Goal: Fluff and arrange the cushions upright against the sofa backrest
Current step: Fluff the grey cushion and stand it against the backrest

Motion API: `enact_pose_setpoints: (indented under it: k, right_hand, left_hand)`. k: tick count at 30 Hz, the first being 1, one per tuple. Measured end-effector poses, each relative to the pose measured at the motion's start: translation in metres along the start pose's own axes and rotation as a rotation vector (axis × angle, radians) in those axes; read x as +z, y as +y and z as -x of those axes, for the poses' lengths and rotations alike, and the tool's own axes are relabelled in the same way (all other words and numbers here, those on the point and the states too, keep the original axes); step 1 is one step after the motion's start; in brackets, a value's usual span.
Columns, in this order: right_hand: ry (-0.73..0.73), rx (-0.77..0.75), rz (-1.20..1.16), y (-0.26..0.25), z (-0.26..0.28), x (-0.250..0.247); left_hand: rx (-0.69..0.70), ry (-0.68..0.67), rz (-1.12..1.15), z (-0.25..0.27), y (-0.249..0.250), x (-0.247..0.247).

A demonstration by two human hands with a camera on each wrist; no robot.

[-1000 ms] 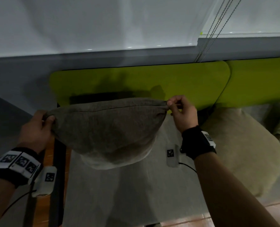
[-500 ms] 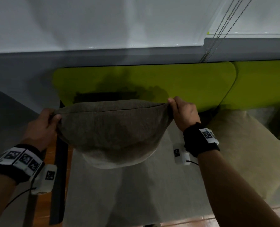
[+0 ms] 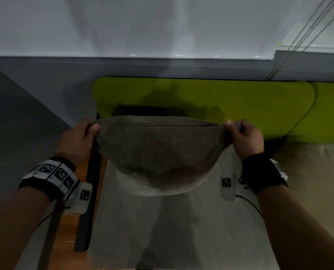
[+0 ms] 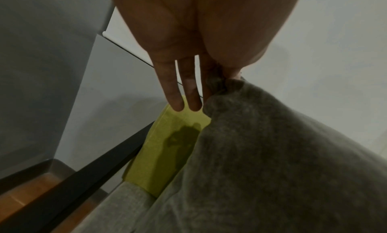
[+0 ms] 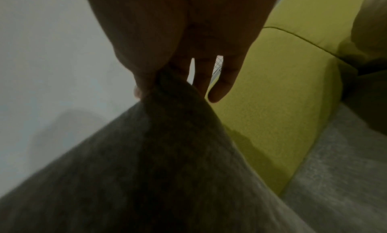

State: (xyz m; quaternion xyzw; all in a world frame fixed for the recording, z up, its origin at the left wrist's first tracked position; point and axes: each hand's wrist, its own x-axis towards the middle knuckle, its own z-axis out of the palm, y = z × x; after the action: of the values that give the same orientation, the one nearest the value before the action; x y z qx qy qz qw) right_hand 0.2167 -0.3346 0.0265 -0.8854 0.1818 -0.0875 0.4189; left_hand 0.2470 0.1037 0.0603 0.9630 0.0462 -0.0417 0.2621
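Note:
A grey-brown cushion hangs in the air in front of the lime-green sofa backrest, its top seam stretched level between both hands. My left hand pinches its top left corner, and the left wrist view shows thumb and forefinger on that corner of the cushion with the other fingers straight. My right hand pinches the top right corner; the right wrist view shows the same pinch on the cushion. A beige cushion lies on the seat to the right.
The grey sofa seat spreads below the hanging cushion. A black frame bar and orange wooden floor lie at the sofa's left end. A grey wall and white blind with cords rise behind.
The cushion's top edge has been pulled wider and level, and it sits slightly closer to the backrest. My right hand has shifted right along with its corner.

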Motion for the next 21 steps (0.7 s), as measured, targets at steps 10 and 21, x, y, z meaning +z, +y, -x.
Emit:
enact_pose_setpoints:
  k: [10, 21]
  right_hand:
    - [0.071, -0.28, 0.183, -0.029, 0.012, 0.012]
    - [-0.453, -0.143, 0.024, -0.012, 0.012, -0.02]
  left_hand:
    - [0.151, 0.182, 0.06, 0.003, -0.009, -0.008]
    - [0.218, 0.054, 0.324, 0.005, -0.04, -0.025]
